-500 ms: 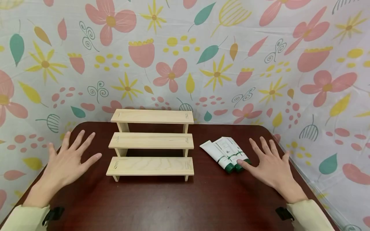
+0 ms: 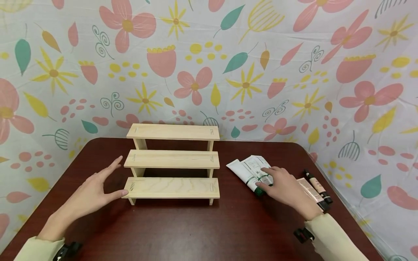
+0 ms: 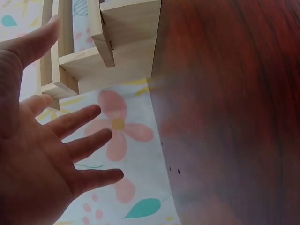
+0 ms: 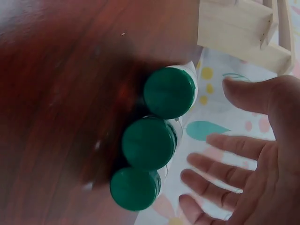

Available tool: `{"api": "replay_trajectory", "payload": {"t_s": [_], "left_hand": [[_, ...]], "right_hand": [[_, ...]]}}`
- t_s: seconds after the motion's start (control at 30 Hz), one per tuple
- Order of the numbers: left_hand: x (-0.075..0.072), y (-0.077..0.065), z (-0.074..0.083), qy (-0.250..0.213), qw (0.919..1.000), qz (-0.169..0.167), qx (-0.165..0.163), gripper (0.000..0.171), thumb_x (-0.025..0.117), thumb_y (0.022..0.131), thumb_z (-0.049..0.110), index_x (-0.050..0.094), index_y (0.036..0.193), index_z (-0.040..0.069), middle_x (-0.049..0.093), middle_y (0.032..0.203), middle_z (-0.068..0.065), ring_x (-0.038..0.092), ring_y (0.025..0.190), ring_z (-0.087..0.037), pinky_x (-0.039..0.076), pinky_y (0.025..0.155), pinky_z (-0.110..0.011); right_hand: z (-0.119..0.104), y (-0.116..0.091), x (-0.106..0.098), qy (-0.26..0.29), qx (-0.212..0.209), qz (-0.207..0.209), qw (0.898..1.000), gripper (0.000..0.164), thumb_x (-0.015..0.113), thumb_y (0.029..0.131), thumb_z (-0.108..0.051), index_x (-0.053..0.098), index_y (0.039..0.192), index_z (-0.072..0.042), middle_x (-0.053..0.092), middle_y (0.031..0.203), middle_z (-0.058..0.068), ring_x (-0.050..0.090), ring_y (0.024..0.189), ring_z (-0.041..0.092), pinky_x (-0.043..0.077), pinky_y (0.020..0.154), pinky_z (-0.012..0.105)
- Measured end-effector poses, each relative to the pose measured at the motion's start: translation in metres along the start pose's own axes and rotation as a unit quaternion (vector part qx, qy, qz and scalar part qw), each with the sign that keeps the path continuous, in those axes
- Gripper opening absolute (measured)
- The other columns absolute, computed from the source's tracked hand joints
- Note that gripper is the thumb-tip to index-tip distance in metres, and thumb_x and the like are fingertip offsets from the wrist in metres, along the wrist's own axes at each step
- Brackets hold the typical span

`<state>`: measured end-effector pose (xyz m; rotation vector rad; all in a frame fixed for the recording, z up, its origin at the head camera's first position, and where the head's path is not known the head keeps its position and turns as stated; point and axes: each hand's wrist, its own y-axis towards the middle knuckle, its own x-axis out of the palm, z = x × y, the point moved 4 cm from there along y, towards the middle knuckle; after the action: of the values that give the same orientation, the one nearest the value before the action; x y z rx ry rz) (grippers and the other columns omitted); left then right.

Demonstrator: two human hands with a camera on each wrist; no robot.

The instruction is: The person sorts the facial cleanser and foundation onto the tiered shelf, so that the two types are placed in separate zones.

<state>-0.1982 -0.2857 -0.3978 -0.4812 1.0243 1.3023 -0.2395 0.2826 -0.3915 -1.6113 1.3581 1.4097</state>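
Observation:
A pale wooden three-tier shelf stands on the dark red-brown table. My left hand is to its left, fingers extended and thumb apart; its thumb tip overlaps the lowest tier's left end in the head view, and contact cannot be told. In the left wrist view this hand holds nothing. To the shelf's right lie three white tubes, side by side; their green caps face the right wrist camera. Over the tubes is my right hand, partly hiding them; its loosely bent fingers appear apart from them.
On the table's right side, beyond my right wrist, lie a beige tube with a black cap and a slim beige bottle with black ends. A floral cloth hangs behind the table and along its sides.
My right hand has moved left and over the white tubes, uncovering the beige items. My left hand has moved right towards the shelf and turned, its fingers less spread.

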Motion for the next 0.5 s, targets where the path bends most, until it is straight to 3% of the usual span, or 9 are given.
{"api": "replay_trajectory", "payload": {"t_s": [0.17,0.37,0.5], "left_hand": [[0.007,0.002,-0.001,-0.030,0.9995,-0.008,0.004,0.111,0.087,0.087,0.048,0.015,0.171,0.036,0.061,0.144,-0.019,0.051,0.136,-0.046,0.044,0.097,-0.067],[0.013,0.004,-0.004,-0.056,0.9982,-0.019,0.011,0.113,0.091,0.084,0.039,0.018,0.170,0.035,0.066,0.137,-0.017,0.051,0.135,-0.044,0.042,0.098,-0.068],[0.015,0.006,-0.006,-0.069,0.9972,-0.027,0.012,0.116,0.094,0.082,0.036,0.019,0.170,0.033,0.068,0.133,-0.015,0.054,0.133,-0.042,0.042,0.098,-0.068]], "right_hand": [[0.001,0.015,0.004,0.022,-0.042,-0.022,0.999,0.058,0.083,0.093,-0.036,0.069,0.139,-0.003,0.065,0.129,0.023,0.061,0.115,0.042,0.052,0.082,0.063],[0.009,0.032,0.007,0.064,-0.068,-0.084,0.992,0.064,0.085,0.091,-0.036,0.066,0.141,-0.002,0.064,0.117,0.016,0.061,0.099,0.031,0.050,0.072,0.042],[0.013,0.042,0.008,0.097,-0.082,-0.124,0.984,0.065,0.085,0.090,-0.035,0.065,0.140,0.001,0.062,0.113,0.016,0.059,0.094,0.030,0.048,0.073,0.039]]}}
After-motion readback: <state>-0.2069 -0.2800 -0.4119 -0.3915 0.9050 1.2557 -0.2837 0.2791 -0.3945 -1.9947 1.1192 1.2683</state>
